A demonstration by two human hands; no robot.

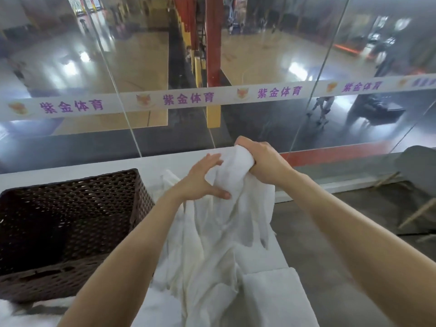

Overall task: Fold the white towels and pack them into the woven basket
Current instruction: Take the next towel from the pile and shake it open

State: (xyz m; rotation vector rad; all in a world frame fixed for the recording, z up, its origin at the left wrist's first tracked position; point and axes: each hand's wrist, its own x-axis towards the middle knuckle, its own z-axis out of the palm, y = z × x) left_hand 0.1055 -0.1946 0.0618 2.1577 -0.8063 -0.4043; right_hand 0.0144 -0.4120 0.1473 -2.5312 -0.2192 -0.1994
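A white towel (219,232) hangs bunched and crumpled in front of me. My right hand (262,161) grips its top end in a fist and holds it up. My left hand (203,180) lies against the towel just below, fingers straight and thumb spread, touching the cloth. The dark brown woven basket (132,199) stands at the left on the white surface; its inside looks dark and I see no towel in it. Another white towel (278,298) lies flat at the lower right, under the hanging one.
A white ledge (165,164) runs behind the basket, below a glass wall (259,67) with a printed white band. Right of the towels is a grey floor (330,232) with a grey chair and wooden sticks (420,208).
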